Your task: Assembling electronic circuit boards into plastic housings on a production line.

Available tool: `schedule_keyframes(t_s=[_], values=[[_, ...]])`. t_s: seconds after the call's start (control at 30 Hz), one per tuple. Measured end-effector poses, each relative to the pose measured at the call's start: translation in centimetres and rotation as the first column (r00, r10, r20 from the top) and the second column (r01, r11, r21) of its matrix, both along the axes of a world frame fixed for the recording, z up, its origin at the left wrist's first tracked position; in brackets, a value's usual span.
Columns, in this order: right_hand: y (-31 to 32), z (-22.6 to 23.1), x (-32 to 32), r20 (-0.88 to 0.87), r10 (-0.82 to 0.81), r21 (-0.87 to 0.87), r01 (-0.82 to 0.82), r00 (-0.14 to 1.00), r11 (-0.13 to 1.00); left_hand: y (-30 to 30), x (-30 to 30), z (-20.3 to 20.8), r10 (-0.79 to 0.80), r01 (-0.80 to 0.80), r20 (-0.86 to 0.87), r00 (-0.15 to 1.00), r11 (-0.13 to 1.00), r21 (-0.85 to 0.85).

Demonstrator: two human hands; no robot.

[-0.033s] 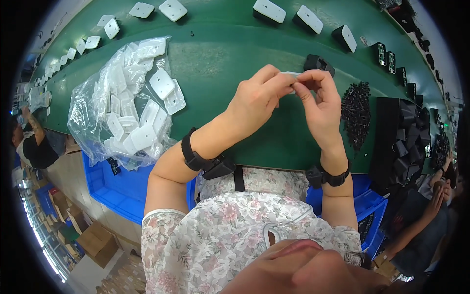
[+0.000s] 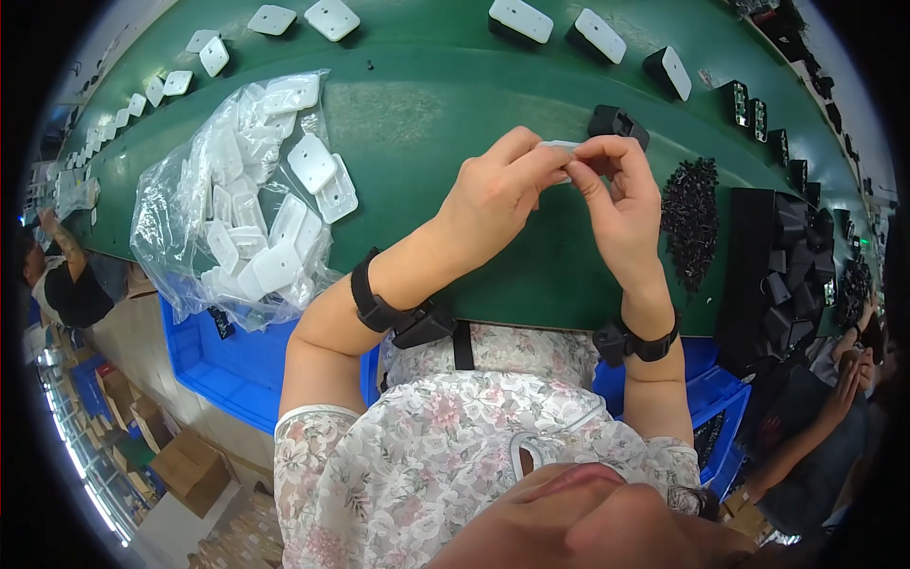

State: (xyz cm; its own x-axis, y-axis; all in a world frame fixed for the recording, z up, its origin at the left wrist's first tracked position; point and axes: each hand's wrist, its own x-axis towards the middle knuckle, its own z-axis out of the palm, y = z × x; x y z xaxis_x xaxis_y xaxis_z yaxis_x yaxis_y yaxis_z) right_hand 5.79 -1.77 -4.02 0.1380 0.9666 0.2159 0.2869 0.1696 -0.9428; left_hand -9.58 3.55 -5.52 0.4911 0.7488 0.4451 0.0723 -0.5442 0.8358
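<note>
1. We see both bare hands meet over the green table (image 2: 417, 114), fingertips close together.
2. Left hand (image 2: 491, 194): thumb and fingers clamped on a small white piece (image 2: 561, 145), mostly covered by them.
3. Right hand (image 2: 626, 204): thumb and forefinger curled in against the piece's right end; we cannot tell whether they pinch it or something smaller.
4. The visible sliver of white runs roughly left to right; with so much covered, we cannot fix its long axis.
5. Black housing (image 2: 607, 121): just beyond the right fingers, up and right of the piece, nearer the right hand.
6. Pile of small black parts (image 2: 690, 223) just right of the right hand; bag of white plates (image 2: 237, 180) well left.
</note>
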Motion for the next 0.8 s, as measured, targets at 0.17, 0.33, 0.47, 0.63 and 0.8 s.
schedule_keyframes(t_s=[0.17, 0.33, 0.47, 0.63, 0.8], values=[[-0.2, 0.2, 0.5, 0.084, 0.027, 0.027, -0.029, 0.996, 0.999, -0.5, -0.4, 0.4, -0.03, 0.052, 0.091, 0.995, 0.964, -0.26], [-0.6, 1.0, 0.2, 0.089, -0.023, 0.01, 0.022, 0.996, 1.0, -1.3, 0.1, 0.4, 0.009, 0.14, 0.275, 0.961, 0.846, -0.515], [-0.7, 1.2, 0.3, 0.116, -0.053, -0.022, 0.056, 0.992, 0.998, -0.9, 0.1, 0.3, 0.047, 0.238, 0.371, 0.927, 0.69, -0.684], [-0.5, 0.9, 0.0, 0.128, -0.081, -0.053, 0.088, 0.988, 0.995, -1.1, 0.0, -0.5, 0.014, 0.243, 0.356, 0.934, 0.706, -0.666], [-0.5, 0.0, -0.1, -0.042, -0.087, -0.1, 0.082, 0.995, 0.992, -1.4, 0.4, -0.5, 0.023, 0.164, 0.376, 0.926, 0.874, -0.457]])
